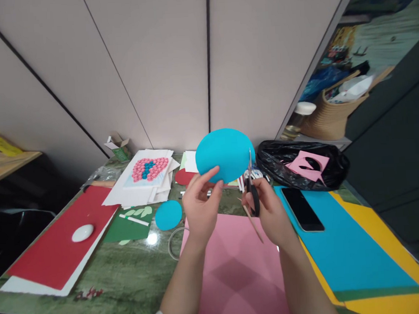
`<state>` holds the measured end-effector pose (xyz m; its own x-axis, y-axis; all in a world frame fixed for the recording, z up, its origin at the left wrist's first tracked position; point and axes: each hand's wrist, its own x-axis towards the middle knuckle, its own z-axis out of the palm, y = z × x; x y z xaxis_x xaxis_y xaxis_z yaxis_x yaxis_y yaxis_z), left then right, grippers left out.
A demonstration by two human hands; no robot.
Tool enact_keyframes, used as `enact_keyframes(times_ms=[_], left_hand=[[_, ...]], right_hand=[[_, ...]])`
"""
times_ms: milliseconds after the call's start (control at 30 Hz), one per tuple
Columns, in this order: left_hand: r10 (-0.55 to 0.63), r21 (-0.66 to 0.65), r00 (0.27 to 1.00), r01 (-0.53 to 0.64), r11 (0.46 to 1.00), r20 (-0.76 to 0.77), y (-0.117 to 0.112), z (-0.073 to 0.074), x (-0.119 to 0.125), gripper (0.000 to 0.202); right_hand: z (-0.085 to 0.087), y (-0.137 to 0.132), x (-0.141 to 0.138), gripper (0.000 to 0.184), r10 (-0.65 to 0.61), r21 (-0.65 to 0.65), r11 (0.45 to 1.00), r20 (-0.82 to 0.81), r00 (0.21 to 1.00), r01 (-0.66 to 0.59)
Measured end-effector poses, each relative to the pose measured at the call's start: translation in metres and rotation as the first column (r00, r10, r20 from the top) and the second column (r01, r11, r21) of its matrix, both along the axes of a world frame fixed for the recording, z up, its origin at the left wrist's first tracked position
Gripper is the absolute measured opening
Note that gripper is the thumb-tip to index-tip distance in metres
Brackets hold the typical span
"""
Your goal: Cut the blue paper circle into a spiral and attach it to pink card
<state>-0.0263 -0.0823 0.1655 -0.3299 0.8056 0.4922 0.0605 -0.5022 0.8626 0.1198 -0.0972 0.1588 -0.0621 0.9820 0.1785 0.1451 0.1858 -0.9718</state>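
Note:
My left hand [203,206] pinches the lower edge of a large blue paper oval [224,152], held up above the table. Black-handled scissors [254,199] are in my right hand [271,214], their blades pointing up at the oval's right edge. Whether the blades are parted is too fine to make out. Close by my right hand a thin wooden stick [253,224] slants down over a pink sheet [239,274]; whether my fingers touch it I cannot tell. A smaller blue paper circle [168,215] lies left of my left hand, near a roll of tape [173,245].
At left, a red sheet [65,224] carries a white oval object [83,233]. Behind are a pink-and-blue dotted picture [149,171] and green paper [126,230]. To the right lie a phone [302,209], blue [359,251] and yellow sheets, and a black bag [272,160] with pink scraps.

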Motion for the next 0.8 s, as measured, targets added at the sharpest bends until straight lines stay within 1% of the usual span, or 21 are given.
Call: enact_keyframes(times_ms=[167, 433, 600, 800], left_hand=[[-0.005, -0.005, 1.0, 0.005, 1.0, 0.009, -0.0003, -0.0007, 0.0003, 0.026], [-0.001, -0.015, 1.0, 0.001, 1.0, 0.013, -0.0006, -0.0023, 0.0007, 0.024], [0.004, 0.004, 1.0, -0.004, 1.0, 0.022, 0.0001, -0.0026, 0.0001, 0.024], [0.016, -0.023, 1.0, -0.015, 1.0, 0.024, -0.0013, -0.0011, -0.0008, 0.022]], right_hand=[[-0.0013, 0.0001, 0.0012, 0.023, -0.012, -0.003, 1.0, 0.026, 1.0, 0.012], [-0.0021, -0.0008, 0.0003, 0.021, 0.001, 0.001, 1.0, -0.005, 1.0, -0.001], [-0.0028, -0.0009, 0.0005, 0.02, 0.005, 0.006, 1.0, -0.002, 1.0, -0.005], [-0.0044, -0.0008, 0.0009, 0.017, 0.011, 0.014, 1.0, 0.007, 1.0, -0.011]])
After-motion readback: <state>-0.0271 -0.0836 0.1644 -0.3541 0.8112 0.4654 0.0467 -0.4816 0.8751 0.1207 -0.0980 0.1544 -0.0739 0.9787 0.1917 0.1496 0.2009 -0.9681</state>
